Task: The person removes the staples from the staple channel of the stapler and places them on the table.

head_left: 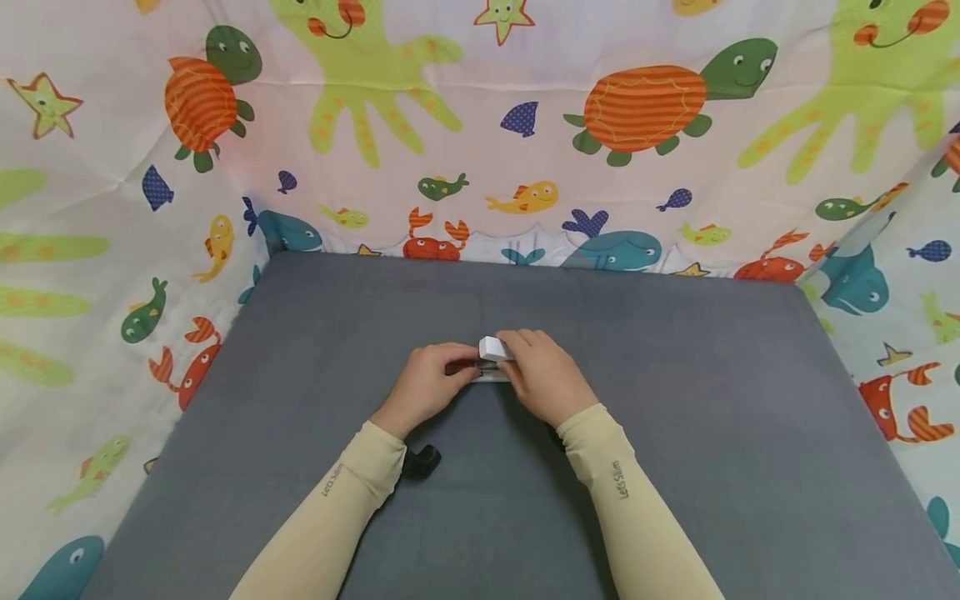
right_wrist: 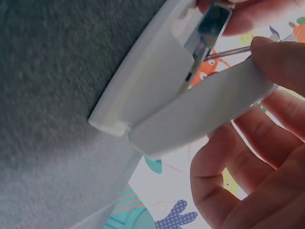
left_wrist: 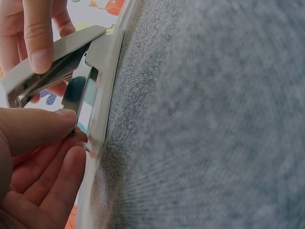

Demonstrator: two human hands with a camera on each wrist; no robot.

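Observation:
A white stapler point(head_left: 495, 348) stands on the grey table with its top lifted. In the left wrist view, its pale base point(left_wrist: 106, 86) lies along the table and its metal staple magazine point(left_wrist: 77, 90) sits between base and top. My left hand point(head_left: 427, 379) pinches the free end of the magazine between thumb and fingers. My right hand point(head_left: 547, 375) grips the raised top cover point(right_wrist: 205, 105), thumb on one side and fingers on the other. A thin spring rod point(right_wrist: 228, 52) shows between the cover and the magazine. Whether staples are inside, I cannot tell.
The grey tabletop point(head_left: 300, 333) stretches around both hands. Behind it and at both sides hangs a white cloth point(head_left: 540, 192) printed with sea animals. A black strap end point(head_left: 422, 462) sticks out by the left wrist.

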